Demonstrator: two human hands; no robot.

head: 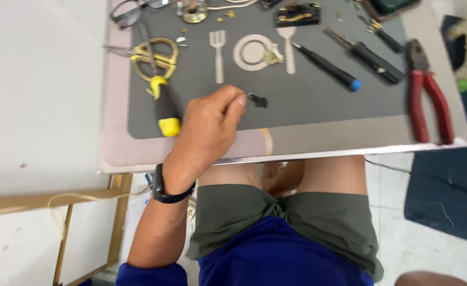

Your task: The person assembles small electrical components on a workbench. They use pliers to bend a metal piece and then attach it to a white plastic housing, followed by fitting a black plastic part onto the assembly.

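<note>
My left hand [209, 124] reaches over the near edge of a small table onto a grey mat [307, 100]. Its thumb and forefinger are pinched together at the left end of a small black part [258, 100], which sits low on the mat. A black band is on that wrist. A screwdriver with a black and yellow handle [165, 108] lies just left of the hand. Beyond it lie gold-handled scissors [151, 55]. My right hand is out of sight.
On the mat lie a black driver with a blue end [329, 68], a second black driver [368, 55] and a black and brass component [297, 14]. Red pliers [428, 98] lie at the right edge. A glass jar [195, 10] stands at the back. My knees are under the table.
</note>
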